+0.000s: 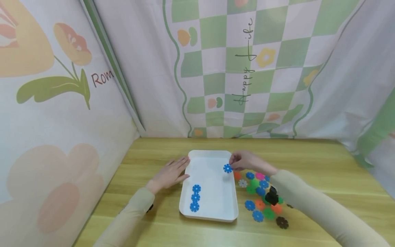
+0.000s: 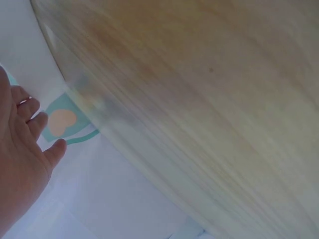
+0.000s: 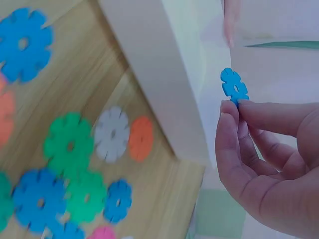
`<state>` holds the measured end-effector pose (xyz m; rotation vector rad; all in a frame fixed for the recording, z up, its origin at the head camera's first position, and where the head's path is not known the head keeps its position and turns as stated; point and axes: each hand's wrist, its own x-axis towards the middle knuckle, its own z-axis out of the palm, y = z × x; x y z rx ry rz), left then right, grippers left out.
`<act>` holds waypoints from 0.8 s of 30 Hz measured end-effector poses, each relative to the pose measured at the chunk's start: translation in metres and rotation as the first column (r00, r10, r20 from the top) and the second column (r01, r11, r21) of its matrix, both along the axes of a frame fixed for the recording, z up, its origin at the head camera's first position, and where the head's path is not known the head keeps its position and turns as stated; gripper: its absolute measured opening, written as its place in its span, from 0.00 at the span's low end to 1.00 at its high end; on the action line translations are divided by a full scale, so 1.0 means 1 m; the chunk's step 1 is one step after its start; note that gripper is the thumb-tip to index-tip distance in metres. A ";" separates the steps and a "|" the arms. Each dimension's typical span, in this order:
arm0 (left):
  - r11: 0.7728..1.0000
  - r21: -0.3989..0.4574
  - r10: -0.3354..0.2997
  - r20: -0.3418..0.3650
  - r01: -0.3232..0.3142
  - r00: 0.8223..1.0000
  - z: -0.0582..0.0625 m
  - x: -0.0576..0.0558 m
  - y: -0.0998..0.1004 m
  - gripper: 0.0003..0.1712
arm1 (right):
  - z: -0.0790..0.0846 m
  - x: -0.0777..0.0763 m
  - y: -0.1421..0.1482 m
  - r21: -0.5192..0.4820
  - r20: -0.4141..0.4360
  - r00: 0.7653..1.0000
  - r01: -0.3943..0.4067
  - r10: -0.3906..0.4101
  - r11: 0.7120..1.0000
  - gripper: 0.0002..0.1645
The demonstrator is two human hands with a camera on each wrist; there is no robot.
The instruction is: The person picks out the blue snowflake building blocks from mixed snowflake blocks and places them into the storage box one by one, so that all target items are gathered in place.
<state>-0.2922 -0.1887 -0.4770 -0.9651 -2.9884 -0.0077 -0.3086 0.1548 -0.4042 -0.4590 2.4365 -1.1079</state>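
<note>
A blue notched plastic disc (image 1: 227, 168) is pinched between the thumb and fingertips of my right hand (image 1: 247, 160), above the right side of a white tray (image 1: 213, 214). The right wrist view shows the same blue disc (image 3: 234, 85) standing nearly on edge in the fingertips. Inside the tray, three blue discs (image 1: 195, 197) stand in a row along the left side; whether they are joined I cannot tell. My left hand (image 1: 169, 173) lies by the tray's left edge with fingers stretched, the fingertips touching the rim.
Right of the tray lies a loose pile of notched discs, among them a green disc (image 1: 268, 213), an orange disc (image 1: 276, 208) and a brown disc (image 1: 282, 222). A patterned curtain (image 1: 213, 68) hangs behind the wooden table (image 1: 160, 151); a printed cloth (image 1: 61, 137) borders it at left.
</note>
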 end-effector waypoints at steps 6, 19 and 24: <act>1.000 0.008 -0.011 0.006 0.011 1.000 0.001 -0.001 0.000 0.41 | -0.004 -0.002 -0.028 0.042 -0.018 1.000 -0.024 0.024 0.999 0.05; 0.999 -0.002 -0.037 0.004 0.037 0.999 0.005 -0.001 -0.003 0.41 | -0.017 -0.004 -0.077 0.025 0.041 0.999 0.010 -0.011 1.000 0.03; 0.998 0.001 -0.070 -0.024 0.070 0.997 0.006 -0.001 -0.004 0.39 | -0.022 -0.004 -0.087 0.052 0.039 0.999 0.014 -0.016 0.999 0.03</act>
